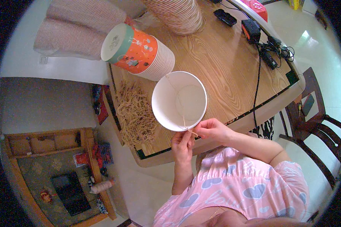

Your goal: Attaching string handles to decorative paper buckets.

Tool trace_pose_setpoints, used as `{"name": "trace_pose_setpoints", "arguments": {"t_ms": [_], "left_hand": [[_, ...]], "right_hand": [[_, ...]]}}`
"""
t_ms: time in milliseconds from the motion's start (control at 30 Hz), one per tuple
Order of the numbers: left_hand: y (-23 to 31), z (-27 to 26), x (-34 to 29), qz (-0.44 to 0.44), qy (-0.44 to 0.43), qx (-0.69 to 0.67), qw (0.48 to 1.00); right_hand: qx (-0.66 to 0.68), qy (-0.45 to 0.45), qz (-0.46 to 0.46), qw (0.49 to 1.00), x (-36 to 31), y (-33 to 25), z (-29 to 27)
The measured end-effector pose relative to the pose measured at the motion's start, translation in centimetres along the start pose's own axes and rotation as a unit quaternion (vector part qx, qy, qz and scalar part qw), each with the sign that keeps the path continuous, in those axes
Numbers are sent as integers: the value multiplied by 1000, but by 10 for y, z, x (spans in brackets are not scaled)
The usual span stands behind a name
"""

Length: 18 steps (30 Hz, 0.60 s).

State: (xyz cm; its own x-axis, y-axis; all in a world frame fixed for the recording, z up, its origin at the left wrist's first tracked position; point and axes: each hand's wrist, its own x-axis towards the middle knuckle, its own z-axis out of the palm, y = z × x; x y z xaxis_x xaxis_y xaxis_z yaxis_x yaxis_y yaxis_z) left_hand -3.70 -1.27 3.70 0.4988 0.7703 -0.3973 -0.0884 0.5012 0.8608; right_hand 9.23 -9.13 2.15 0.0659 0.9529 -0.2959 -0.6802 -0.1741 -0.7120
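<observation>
A white paper bucket stands at the table's near edge with its mouth toward me. A thin tan string runs across its inside from the far rim to the near rim. At the near rim, my left hand pinches the string where it meets the bucket. Close beside it on the right, my right hand has thumb and forefinger closed on the string's end, and a short loose tail shows between the hands. The fingertips partly hide the knot area. Left of the bucket lies a heap of cut tan strings.
Behind the bucket leans a stack of printed orange and green paper buckets, with another tall stack farther back. Wrapped stacks are at the far left. A black adapter with cables lies on the right; a dark wooden chair stands beyond.
</observation>
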Motion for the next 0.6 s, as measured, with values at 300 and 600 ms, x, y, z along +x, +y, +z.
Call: {"name": "trace_pose_setpoints", "arguments": {"t_ms": [300, 600], "left_hand": [[1, 4, -1, 23, 27, 15, 999], [-1, 5, -4, 40, 44, 2, 998]], "right_hand": [[7, 5, -33, 999, 2, 0, 4], [-21, -7, -36, 999, 0, -4, 3]]}}
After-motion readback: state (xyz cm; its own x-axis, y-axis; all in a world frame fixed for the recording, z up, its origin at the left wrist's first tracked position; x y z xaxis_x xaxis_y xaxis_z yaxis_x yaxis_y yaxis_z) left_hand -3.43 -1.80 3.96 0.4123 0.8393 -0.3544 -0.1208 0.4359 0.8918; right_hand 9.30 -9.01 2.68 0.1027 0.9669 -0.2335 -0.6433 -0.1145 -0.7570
